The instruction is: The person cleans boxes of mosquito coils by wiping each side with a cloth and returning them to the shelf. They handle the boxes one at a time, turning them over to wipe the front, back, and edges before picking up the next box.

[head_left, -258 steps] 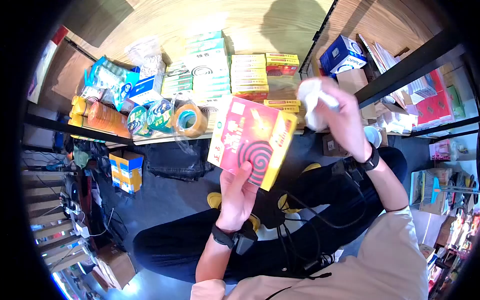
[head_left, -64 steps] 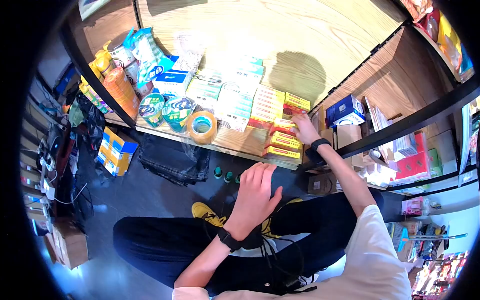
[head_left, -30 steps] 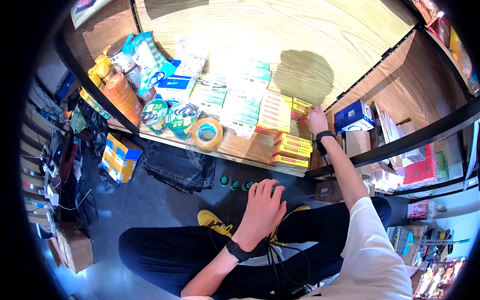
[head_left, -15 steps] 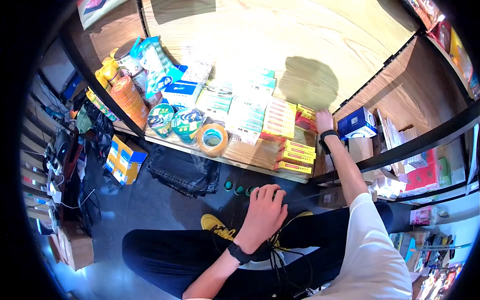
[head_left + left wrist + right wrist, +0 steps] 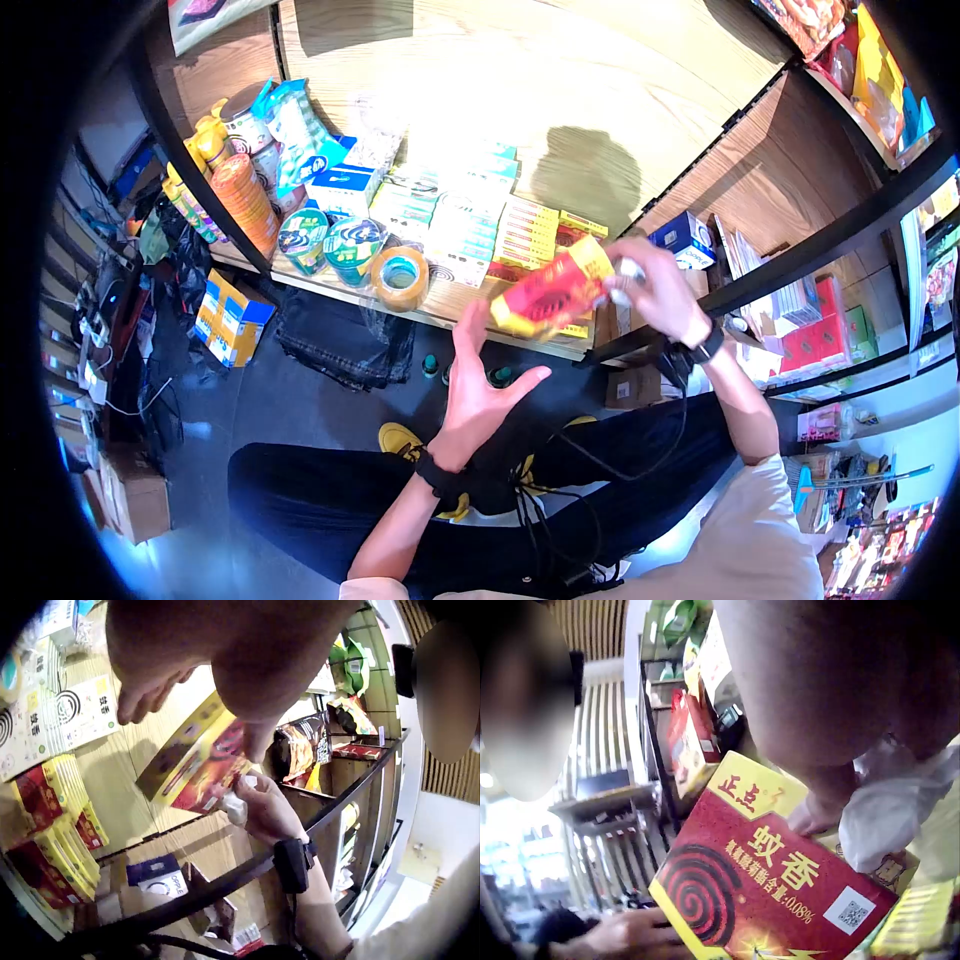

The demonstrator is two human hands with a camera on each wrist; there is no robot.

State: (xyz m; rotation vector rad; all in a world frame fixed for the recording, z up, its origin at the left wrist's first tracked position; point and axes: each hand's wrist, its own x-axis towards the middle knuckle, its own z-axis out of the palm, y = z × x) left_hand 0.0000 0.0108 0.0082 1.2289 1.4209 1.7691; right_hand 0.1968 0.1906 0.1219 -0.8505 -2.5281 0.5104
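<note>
I hold the left hand spread, thumb apart from the fingers; to its right, farther forward, the right hand grips, fingers curled.

Pale wood-grain shelf back panel stands beyond the left fingers, glaring with light and bearing a rounded shadow; black frame bar and browner wood bay lie to their right, dark grey floor spreads below them.

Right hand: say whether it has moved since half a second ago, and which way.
Yes, downward in the head view: the right hand was level with the blue OPPLE box and now sits lower.
</note>
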